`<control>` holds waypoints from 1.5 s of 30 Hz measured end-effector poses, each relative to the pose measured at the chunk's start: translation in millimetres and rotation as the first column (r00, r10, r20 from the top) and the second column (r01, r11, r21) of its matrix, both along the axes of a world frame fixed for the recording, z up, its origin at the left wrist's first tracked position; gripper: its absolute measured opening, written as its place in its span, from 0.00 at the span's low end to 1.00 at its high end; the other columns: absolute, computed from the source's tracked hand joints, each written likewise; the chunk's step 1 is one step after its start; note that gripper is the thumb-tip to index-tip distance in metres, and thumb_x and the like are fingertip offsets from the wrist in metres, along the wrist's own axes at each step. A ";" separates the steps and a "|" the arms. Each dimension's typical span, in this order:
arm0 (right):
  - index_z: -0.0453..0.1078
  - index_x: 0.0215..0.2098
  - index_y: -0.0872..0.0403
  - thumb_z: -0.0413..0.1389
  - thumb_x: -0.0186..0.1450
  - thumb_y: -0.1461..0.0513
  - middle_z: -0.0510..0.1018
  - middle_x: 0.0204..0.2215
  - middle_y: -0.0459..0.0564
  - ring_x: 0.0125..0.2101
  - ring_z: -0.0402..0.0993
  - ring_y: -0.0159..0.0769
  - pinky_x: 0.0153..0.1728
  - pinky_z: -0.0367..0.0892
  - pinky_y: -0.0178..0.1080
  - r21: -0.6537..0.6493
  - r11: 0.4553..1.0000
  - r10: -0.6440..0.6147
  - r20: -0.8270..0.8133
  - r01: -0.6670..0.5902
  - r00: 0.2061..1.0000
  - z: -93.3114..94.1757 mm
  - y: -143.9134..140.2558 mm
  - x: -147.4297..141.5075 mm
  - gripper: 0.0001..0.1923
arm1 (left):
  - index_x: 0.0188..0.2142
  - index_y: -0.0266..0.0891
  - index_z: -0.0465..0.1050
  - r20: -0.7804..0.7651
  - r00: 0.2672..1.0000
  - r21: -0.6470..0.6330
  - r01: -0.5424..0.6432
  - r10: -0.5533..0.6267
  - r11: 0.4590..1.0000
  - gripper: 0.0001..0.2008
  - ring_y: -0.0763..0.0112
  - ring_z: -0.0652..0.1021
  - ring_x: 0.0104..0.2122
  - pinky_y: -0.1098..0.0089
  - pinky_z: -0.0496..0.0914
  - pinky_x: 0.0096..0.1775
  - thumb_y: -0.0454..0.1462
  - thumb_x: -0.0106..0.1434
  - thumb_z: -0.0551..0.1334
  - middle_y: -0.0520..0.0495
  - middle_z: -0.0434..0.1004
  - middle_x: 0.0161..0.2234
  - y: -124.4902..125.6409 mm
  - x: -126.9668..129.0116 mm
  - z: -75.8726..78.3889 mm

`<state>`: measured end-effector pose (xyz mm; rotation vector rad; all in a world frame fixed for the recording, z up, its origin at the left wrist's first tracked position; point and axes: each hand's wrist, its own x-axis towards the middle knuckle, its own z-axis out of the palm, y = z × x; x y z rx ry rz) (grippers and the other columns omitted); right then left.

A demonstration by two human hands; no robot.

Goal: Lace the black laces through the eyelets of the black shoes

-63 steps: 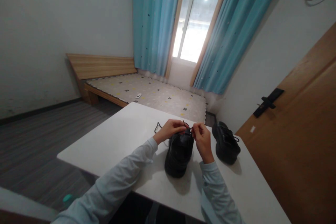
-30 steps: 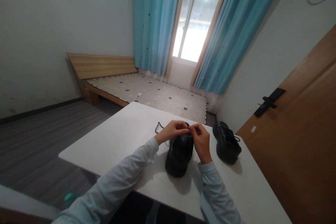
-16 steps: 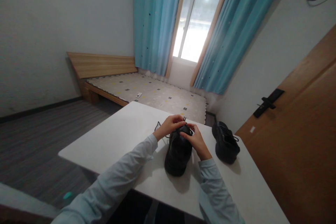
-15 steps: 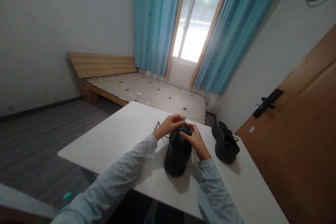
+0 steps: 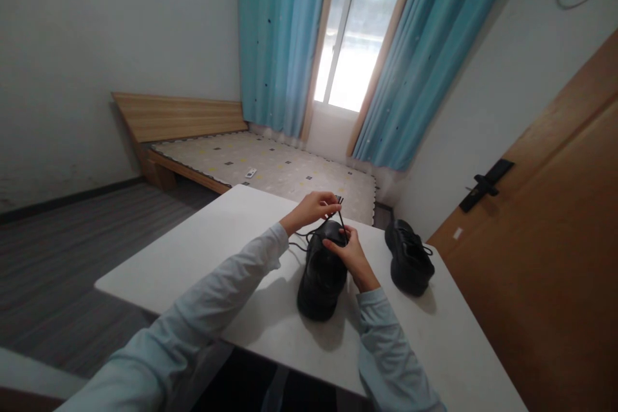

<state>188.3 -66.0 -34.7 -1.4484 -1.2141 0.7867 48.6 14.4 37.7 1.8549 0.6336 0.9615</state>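
Note:
A black shoe stands on the white table in front of me, its heel end towards me. My left hand is above the far part of the shoe, fingertips pinched on a black shoelace that is pulled up taut. At the shoe's right side rests my right hand, thumb on the upper and fingers curled round its edge; whether it also grips a lace is hidden. Loose lace loops hang to the left of the shoe.
A second black shoe with its lace on stands at the table's right side. Beyond the table is a bed with a small white remote on it. A wooden door is to the right, blue curtains behind.
My left hand has risen off the shoe, drawing the lace upward. My right hand has stayed at the shoe's right side. The view has shifted slightly.

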 end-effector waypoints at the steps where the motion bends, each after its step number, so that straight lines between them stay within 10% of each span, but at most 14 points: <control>1: 0.55 0.50 0.53 0.66 0.43 0.53 0.66 0.51 0.57 0.51 0.65 0.45 0.54 0.58 0.45 0.002 1.000 -0.001 -0.005 0.001 1.000 -0.3 0.1 0.2 0.40 | 0.28 0.33 0.70 -0.018 1.000 0.012 -0.002 0.002 1.000 0.13 0.76 0.72 0.23 0.77 0.66 0.23 0.43 0.53 0.63 0.50 0.70 0.23 1.7 0.8 5.0; 25: 0.54 0.50 0.54 0.66 0.42 0.52 0.65 0.50 0.58 0.50 0.66 0.46 0.49 0.64 0.44 0.014 1.000 -0.011 -0.012 0.012 1.000 -3.8 0.3 4.9 0.42 | 0.26 0.32 0.69 -0.073 0.997 0.186 -0.013 0.028 0.983 0.06 0.79 0.71 0.24 0.73 0.68 0.30 0.34 0.57 0.63 0.50 0.68 0.23 3.2 1.6 150.5; 45: 0.56 0.48 0.53 0.66 0.41 0.52 0.67 0.49 0.56 0.49 0.67 0.44 0.49 0.64 0.44 0.029 0.998 -0.048 0.026 0.047 0.999 -4.3 -2.4 5.7 0.40 | 0.31 0.32 0.71 -0.005 0.993 0.375 -0.105 0.115 0.921 0.05 0.74 0.74 0.31 0.73 0.66 0.36 0.34 0.55 0.62 0.51 0.69 0.26 -3.4 -1.8 221.7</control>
